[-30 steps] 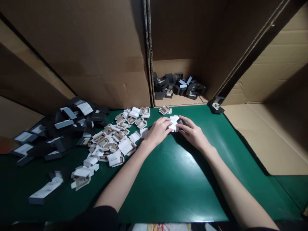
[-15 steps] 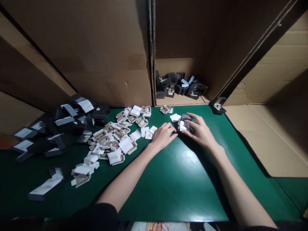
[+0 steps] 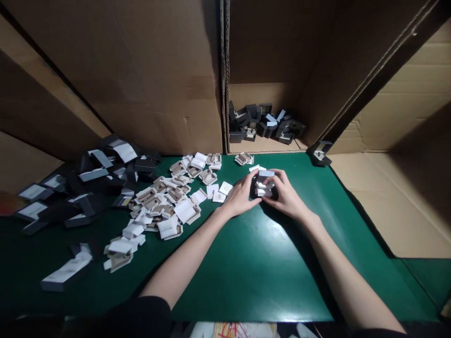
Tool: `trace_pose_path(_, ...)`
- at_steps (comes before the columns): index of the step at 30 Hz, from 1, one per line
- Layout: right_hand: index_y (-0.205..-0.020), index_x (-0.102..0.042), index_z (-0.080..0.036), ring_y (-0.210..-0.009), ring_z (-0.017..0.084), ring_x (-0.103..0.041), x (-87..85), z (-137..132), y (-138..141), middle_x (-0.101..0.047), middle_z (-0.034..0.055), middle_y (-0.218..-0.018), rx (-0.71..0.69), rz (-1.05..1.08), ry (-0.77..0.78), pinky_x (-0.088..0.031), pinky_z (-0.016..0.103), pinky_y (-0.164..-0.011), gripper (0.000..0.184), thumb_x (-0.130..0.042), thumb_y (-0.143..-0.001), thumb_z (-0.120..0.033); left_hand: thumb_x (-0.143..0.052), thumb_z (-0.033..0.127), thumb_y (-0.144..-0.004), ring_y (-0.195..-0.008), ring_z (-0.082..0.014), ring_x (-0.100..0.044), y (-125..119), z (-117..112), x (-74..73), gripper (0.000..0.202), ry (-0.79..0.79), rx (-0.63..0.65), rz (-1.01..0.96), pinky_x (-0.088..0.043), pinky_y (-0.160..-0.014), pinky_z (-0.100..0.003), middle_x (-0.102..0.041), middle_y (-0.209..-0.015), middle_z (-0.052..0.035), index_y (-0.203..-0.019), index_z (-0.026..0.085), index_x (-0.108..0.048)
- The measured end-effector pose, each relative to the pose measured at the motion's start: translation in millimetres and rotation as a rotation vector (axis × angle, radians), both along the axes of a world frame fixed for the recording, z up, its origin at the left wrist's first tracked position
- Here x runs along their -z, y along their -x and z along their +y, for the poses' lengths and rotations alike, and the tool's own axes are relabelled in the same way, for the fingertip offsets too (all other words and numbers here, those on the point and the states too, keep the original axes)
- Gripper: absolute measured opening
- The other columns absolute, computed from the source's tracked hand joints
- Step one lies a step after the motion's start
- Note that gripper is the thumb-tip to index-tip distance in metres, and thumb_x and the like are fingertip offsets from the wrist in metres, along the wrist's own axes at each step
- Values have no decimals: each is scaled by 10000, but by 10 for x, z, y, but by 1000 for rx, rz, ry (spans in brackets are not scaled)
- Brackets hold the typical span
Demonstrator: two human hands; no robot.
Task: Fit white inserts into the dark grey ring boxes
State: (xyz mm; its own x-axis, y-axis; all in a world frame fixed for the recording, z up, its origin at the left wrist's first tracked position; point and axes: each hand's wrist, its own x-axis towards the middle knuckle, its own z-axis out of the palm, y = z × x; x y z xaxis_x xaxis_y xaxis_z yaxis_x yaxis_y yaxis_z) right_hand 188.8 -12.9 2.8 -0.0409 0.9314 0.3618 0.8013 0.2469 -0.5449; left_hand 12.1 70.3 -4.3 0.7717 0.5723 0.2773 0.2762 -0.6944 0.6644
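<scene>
A small black box with a white insert (image 3: 265,191) is held between my two hands, its lid raised. My left hand (image 3: 242,193) grips its left side, the thumb near the lower front edge. On the other side my right hand (image 3: 284,193) closes on the box with thumb and fingers. Part of the box is hidden by my fingers. Just behind it lies a flat white piece (image 3: 257,167). Small white cards (image 3: 219,192) lie left of my left hand.
White folded card inserts (image 3: 165,202) are heaped to the left, with black boxes (image 3: 102,173) beyond. More black boxes (image 3: 264,124) sit inside a cardboard box (image 3: 268,56). One open black box (image 3: 321,154) stands near its right corner. Cardboard (image 3: 394,206) covers the green table's right side.
My left hand has moved right and up onto the box and now grips it too. The box has turned to face me, its lid standing up.
</scene>
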Motion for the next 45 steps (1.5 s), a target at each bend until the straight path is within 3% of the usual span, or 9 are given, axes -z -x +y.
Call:
trace_pose_path(5, -1156, -534, -247, -1261, 296, -377, 27, 3, -53, -371, 119, -1293, 28, -40, -16, -438, 480, -990, 375, -603, -824, -408, -702, 247, -741, -1305, -312, -402, -2, 24, 41, 868, 18, -67, -33, -432, -1004, -449, -353, -1427, -144, -1428, 253, -171)
trace_pose_path(9, -1090, -607, -246, -1212, 273, -434, 52, 20, -44, -438, 104, -1232, 86, 31, -34, -400, 490, -1022, 310, -492, -893, -456, -694, 182, -732, -1297, -305, -409, -7, 42, 69, 881, 9, -71, -41, -444, -987, -436, -368, -1413, -135, -1430, 259, -161)
trace_pose_path(14, -1037, -629, -231, -1174, 257, -473, 50, 28, 9, -478, 101, -1194, 45, 101, -4, -394, 488, -1025, 343, -385, -939, -451, -665, 155, -733, -1294, -299, -408, -13, 32, 84, 864, -32, -115, -56, -407, -1028, -443, -381, -1393, -138, -1431, 248, -164)
trace_pose_path(19, -1174, -574, -261, -1200, 286, -446, 75, 32, 25, -457, 109, -1252, -2, 2, -32, -414, 510, -1009, 392, -543, -856, -489, -642, 128, -732, -1286, -317, -401, -6, 23, 80, 866, 3, -254, -51, -420, -999, -475, -409, -1365, -133, -1437, 271, -160)
trace_pose_path(25, -1243, -509, -259, -1163, 291, -461, 67, 36, 71, -468, 122, -1230, -79, -72, -103, -462, 500, -947, 492, -607, -816, -482, -624, 47, -694, -1355, -296, -291, -25, 27, 87, 894, 3, -277, -143, -342, -1080, -474, -321, -1415, -123, -1424, 275, -162)
trace_pose_path(30, -1231, -507, -232, -1015, 261, -533, 1, 21, 105, -539, 117, -1095, -126, -96, -130, -507, 434, -850, 464, -596, -831, -449, -632, 88, -720, -1356, -275, -256, -50, 5, 60, 782, -89, -327, -289, -327, -1095, -440, -276, -1386, -139, -1376, 236, -233)
trace_pose_path(35, -1287, -457, -247, -1091, 259, -529, -27, -4, 154, -542, 113, -1187, -104, -37, -214, -485, 428, -912, 481, -582, -848, -397, -630, 116, -728, -1164, -264, -431, -70, -54, -20, 504, -116, -425, -339, -452, -925, -407, -415, -1165, -110, -1176, 208, -417)
trace_pose_path(40, -1310, -443, -235, -1000, 260, -568, -46, -42, 177, -571, 117, -1106, -48, -2, -284, -512, 416, -837, 514, -579, -842, -400, -599, 146, -762, -714, -125, -539, -124, -99, -104, 181, 116, -277, -459, -475, -649, -249, -527, -811, -2, -884, 193, -473)
trace_pose_path(45, -1256, -488, -214, -886, 243, -579, -45, -51, 158, -583, 109, -992, 36, -3, -343, -524, 397, -757, 447, -563, -847, -379, -603, 258, -790, -699, -122, -597, -174, -94, -155, 112, 529, -108, -559, -501, -657, -245, -614, -765, -11, -800, 152, -570)
